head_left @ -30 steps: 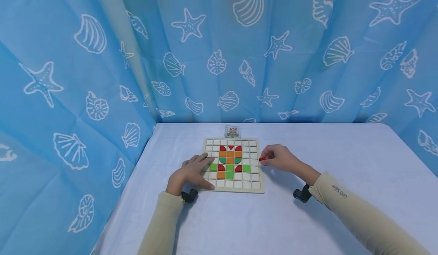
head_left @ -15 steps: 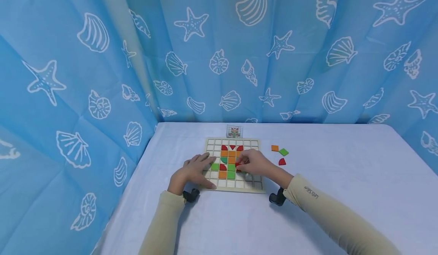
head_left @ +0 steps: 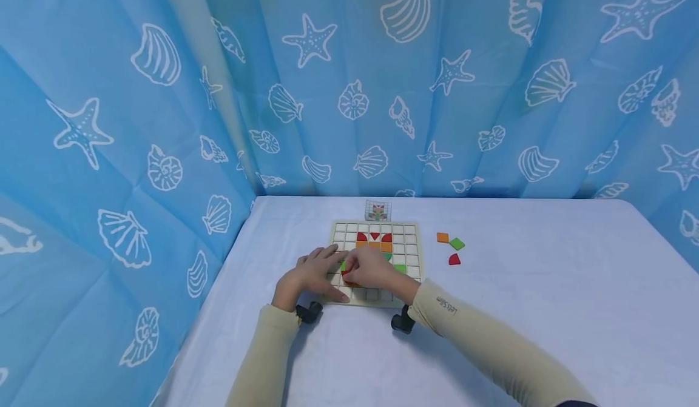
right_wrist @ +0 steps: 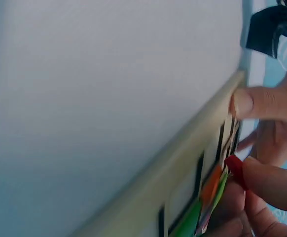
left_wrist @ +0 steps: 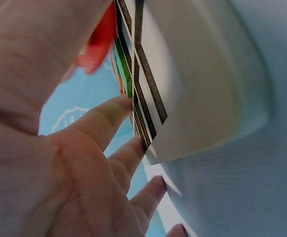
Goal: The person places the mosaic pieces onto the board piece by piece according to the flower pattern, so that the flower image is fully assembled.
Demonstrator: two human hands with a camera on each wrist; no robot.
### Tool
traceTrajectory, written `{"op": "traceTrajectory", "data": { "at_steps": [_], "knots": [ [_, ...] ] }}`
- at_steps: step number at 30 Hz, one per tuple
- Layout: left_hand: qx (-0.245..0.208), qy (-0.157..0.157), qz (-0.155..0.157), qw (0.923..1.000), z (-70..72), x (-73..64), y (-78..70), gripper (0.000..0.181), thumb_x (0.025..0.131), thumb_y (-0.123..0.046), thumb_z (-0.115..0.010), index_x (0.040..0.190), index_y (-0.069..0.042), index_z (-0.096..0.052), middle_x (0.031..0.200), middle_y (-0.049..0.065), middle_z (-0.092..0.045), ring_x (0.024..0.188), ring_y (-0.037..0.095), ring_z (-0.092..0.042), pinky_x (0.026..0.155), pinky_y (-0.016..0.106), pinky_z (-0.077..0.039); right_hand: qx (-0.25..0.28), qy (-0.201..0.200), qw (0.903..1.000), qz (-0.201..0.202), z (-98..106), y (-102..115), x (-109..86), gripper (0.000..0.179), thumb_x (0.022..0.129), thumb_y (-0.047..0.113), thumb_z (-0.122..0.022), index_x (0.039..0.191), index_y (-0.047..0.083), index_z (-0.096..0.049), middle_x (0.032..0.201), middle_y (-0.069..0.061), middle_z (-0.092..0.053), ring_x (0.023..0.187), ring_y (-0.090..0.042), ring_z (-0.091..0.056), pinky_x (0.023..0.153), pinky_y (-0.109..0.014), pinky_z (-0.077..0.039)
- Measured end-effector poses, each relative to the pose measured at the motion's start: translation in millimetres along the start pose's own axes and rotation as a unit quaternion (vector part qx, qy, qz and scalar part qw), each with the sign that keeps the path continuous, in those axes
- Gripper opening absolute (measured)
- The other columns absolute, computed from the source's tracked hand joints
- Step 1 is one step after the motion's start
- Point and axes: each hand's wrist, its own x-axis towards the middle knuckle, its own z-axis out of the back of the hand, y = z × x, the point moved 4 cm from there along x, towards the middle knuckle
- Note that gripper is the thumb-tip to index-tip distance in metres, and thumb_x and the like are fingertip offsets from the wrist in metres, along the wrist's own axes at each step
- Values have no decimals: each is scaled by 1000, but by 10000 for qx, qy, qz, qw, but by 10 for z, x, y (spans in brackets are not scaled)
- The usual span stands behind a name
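A square grid board with pale cells lies on the table in the head view. Red, orange and green tiles form a pattern on it, partly hidden by my right hand. That hand pinches a small red tile between thumb and finger, low over the left part of the grid, near a green tile. Whether the red tile touches the board, I cannot tell. My left hand rests on the board's left side with fingers spread and thumb at the near edge.
Right of the board lie a loose orange square tile, a green tile and a red quarter-round tile. A small pattern card sits behind the board. A blue shell-print curtain hangs beyond the white table.
My right hand has carried the red tile leftward, from beside the board's right edge across the grid to its left part. The left hand stays on the board.
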Motion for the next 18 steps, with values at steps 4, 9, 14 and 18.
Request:
{"op": "traceTrajectory", "data": {
  "at_steps": [4, 9, 14, 18],
  "knots": [
    [-54, -7, -12, 10000, -5, -2, 3, 102, 69, -52, -85, 155, -30, -33, 166, 3, -19, 153, 34, -13, 119, 64, -16, -433, -75, 9990, -52, -74, 43, 30, 16, 85, 17, -77, 72, 15, -67, 70, 5, -63, 65, -12, -55, 56, -24, -45],
    [14, 10, 40, 10000, -4, 4, 5, 103, 70, -54, -84, 155, -31, -32, 166, 2, -19, 153, 33, -13, 119, 63, -16, -812, -216, 9964, -82, -76, 66, 35, 29, 86, 14, -74, 59, 15, -62, 54, 5, -52, 54, -12, -51, 50, -24, -40],
    [24, 7, 60, 10000, 4, 13, 22, 102, 69, -54, -84, 154, -32, -32, 166, 2, -19, 153, 33, -13, 119, 62, -16, -900, -182, 9957, -130, -76, 83, 42, 15, 85, 17, -76, 72, 14, -70, 65, 5, -61, 59, -12, -54, 51, -23, -41],
    [-21, 47, 41, 10000, -13, 18, 30, 102, 70, -54, -84, 154, -32, -33, 166, 2, -19, 153, 34, -13, 119, 63, -16, -865, -99, 9961, -166, -86, 84, 32, 8, 85, 22, -78, 83, 15, -73, 75, 5, -66, 66, -12, -56, 55, -23, -43]
  ]
}}
